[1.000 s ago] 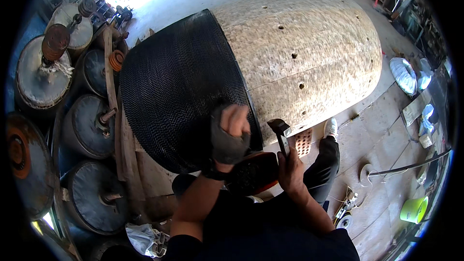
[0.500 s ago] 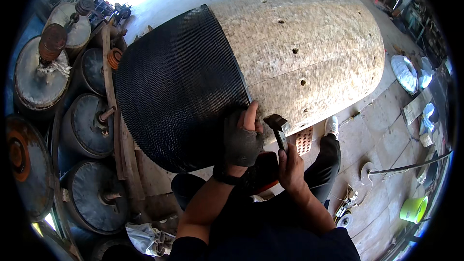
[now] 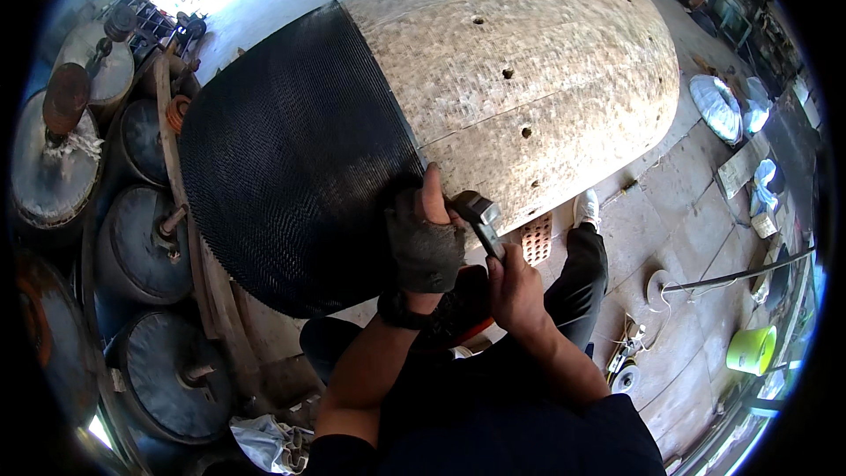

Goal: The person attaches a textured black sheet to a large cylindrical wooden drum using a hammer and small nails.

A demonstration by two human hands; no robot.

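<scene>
A large drum lies on its side before me. Its left part is wrapped in rows of black toothed wire [image 3: 291, 141]; its right part is a bare, pale, rough surface [image 3: 529, 70] with small holes. My left hand [image 3: 426, 247], in a dark fingerless glove, is at the near end of the wire's edge. One finger points up along that edge; the others are curled, and what they hold is hidden. My right hand [image 3: 518, 286] is closed round the handle of a hammer [image 3: 480, 216]. The hammer's head is close beside my left fingers, over the pale surface.
Several dark rollers with shafts [image 3: 145, 247] line the left side, behind wooden planks [image 3: 207, 273]. A perforated brick [image 3: 537, 240] is below the drum by my foot. On the right floor are a lime-green bucket [image 3: 752, 351], a grinder [image 3: 627, 377] and a wrapped white coil [image 3: 716, 108].
The whole view has shifted, so the drum appears farther left. The hammer's head has turned and come closer to my left fingers. Both hands keep their holds.
</scene>
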